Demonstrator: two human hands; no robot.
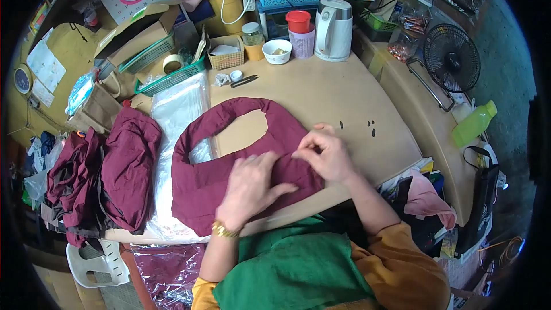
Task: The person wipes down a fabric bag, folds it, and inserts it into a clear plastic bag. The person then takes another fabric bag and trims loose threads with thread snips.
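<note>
While left hand (249, 186) spreads fingers over maroon bag (198, 195), right hand (328, 155) pinches tight (any held item unclear).

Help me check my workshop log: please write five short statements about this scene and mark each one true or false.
1. The left grip is over the maroon cloth item, thumb spread away from the fingers. True.
2. A gold bracelet circles the right wrist. False: the gold bracelet is on the left wrist.
3. Clear plastic packaging lies partly beneath the maroon cloth item. True.
4. The black fan stands left of the white kettle. False: the black fan is to the right of the white kettle.
5. The right grip has thumb and index finger drawn together. True.
</note>
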